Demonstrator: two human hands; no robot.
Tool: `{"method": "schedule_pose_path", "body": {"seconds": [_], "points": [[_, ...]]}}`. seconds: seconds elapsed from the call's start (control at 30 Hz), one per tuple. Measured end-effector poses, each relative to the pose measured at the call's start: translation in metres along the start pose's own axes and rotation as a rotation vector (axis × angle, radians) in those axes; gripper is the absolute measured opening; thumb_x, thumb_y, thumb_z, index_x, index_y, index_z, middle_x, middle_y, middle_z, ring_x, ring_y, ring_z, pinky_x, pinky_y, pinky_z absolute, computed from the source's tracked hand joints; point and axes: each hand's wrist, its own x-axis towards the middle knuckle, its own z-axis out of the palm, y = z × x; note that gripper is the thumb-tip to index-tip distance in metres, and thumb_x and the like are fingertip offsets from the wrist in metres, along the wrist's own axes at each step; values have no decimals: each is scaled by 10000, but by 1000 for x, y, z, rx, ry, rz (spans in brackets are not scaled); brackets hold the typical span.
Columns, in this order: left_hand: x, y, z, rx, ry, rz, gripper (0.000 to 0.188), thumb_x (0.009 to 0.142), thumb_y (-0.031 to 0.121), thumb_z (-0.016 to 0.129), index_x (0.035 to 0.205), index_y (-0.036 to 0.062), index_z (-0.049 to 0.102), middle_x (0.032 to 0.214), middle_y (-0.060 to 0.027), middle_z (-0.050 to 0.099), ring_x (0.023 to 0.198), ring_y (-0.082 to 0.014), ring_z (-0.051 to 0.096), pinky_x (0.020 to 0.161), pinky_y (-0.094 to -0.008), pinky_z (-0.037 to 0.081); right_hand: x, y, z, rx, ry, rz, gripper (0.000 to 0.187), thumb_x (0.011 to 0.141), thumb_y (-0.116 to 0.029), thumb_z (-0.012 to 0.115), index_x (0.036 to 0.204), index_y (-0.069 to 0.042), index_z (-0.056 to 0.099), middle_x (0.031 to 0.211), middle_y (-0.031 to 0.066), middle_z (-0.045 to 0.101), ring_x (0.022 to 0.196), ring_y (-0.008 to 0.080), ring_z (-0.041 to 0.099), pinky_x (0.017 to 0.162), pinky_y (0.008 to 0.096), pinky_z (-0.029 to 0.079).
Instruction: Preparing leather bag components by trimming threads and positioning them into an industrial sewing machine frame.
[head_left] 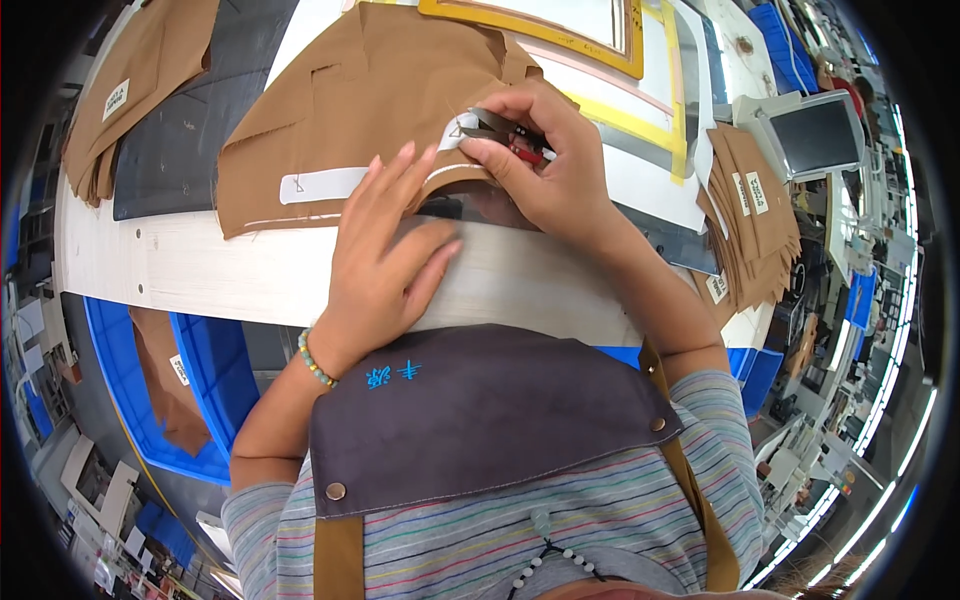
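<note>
Right hand's grip (560,165), clasping snips (520,131) at one o'clock, could nick fabric (370,100) should the spread left hand (380,262) slip.

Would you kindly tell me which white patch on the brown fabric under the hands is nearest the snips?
The right-hand white patch, right by the snips held in the right hand; the left white patch lies well away from them.
</note>
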Motion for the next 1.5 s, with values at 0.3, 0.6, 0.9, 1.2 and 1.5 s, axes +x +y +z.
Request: {"method": "schedule_pose_path", "body": {"seconds": [0.3,0.6,0.9,1.2,1.5], "points": [[25,2,5,7,393,-161,419,732,-161,740,1117,1,709,1097,-127,757,973,-290,728,824,-352,568,-7,-7,5,-195,-36,-108,287,891,-196,814,1092,-39,680,883,71,661,656,194,631,562,299,493],[25,-4,9,68,478,-59,384,697,-204,686,1017,-5,759,979,-106,763,879,-252,718,746,-327,565,-11,-4,6,-392,-85,-206,217,926,-225,766,1036,-76,654,795,74,656,653,286,647,553,378,490],[25,-6,12,47,435,-58,354,704,-201,686,992,-8,757,972,-100,757,854,-247,708,725,-331,563,-13,-4,4,-317,-153,-90,167,966,-192,723,1000,-57,631,772,98,663,626,306,618,550,385,475],[27,-1,17,-908,475,-725,186,986,-60,627,1162,-18,668,1063,-83,741,924,-142,687,794,-304,554,0,5,-4,113,251,69,177,1005,-162,721,1099,-39,635,785,4,617,680,62,501,587,247,417],[42,0,5,-1480,516,-924,229,1091,235,608,1184,43,691,1109,-30,734,951,-105,668,856,-279,530,-9,-29,3,-268,-26,-95,309,927,-240,787,1132,-32,689,871,102,707,667,232,674,594,329,518]]}}
